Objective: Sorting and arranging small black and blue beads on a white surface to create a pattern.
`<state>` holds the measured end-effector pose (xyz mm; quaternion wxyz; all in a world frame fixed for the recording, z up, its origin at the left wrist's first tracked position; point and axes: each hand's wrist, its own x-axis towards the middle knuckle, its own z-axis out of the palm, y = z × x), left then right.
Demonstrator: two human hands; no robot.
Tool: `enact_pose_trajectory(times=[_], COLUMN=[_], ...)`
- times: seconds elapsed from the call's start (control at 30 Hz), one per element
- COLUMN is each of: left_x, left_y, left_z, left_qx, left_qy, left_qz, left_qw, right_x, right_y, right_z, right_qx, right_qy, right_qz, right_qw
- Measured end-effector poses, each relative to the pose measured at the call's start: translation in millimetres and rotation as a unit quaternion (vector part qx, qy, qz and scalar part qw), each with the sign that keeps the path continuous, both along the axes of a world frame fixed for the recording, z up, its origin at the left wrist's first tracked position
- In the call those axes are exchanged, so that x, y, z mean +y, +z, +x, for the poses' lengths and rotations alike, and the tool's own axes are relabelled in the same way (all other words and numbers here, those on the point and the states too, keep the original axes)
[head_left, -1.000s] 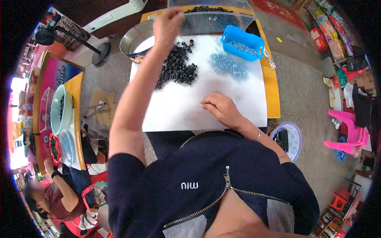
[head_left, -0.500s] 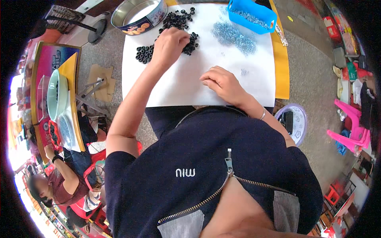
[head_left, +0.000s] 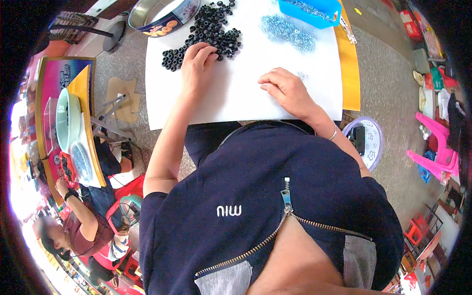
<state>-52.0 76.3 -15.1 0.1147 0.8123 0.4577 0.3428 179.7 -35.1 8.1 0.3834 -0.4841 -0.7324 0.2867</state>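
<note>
My left hand (head_left: pixel 196 66) is over the near edge of a heap of black ring-shaped pieces (head_left: pixel 210 33). Its fingers are bent and apart, with the tips at the pieces; nothing is visibly held. To its left, more black rings (head_left: pixel 172 59) lie packed side by side in a flat group. My right hand (head_left: pixel 289 93) rests low over the white sheet (head_left: pixel 236 93), thumb and curled fingers together; whatever may be between them is hidden. A few tiny clear pieces (head_left: pixel 303 75) lie just beyond that hand, and a larger pile of small clear bluish pieces (head_left: pixel 287 33) spreads farther back.
A round tin (head_left: pixel 164 24) stands at the far left, a blue plastic basket (head_left: pixel 312 12) at the far right. Yellow board (head_left: pixel 350 73) shows beneath the sheet. A lilac-rimmed bin (head_left: pixel 376 142) stands right of me. Another person (head_left: pixel 81 221) sits at a side table (head_left: pixel 49 98).
My left hand has come nearer to me and slightly left, off the middle of the black heap. The right hand has shifted slightly right. The whole view has tilted, raising the table in the picture.
</note>
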Motion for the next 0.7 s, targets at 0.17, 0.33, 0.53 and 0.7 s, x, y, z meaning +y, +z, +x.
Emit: enact_pose_trajectory(times=[0.17,0.33,0.53,0.7], left_x=[-14,-24,-22,-18], left_y=[1,3,3,5], left_z=[-5,-11,-14,-8], left_qx=[-0.021,0.048,0.086,0.068], left_qy=[0.009,0.007,0.029,0.035], left_qz=[0.022,0.049,0.045,0.06], left_qw=[0.999,0.998,0.995,0.995], right_x=[3,10,16,18], right_y=[10,10,9,7], right_z=[9,21,39,46], right_qx=[0.025,0.027,0.012,0.007], right_qy=[-0.05,-0.104,-0.151,-0.174], right_qz=[0.009,0.026,0.047,0.054], right_qw=[0.998,0.994,0.987,0.983])
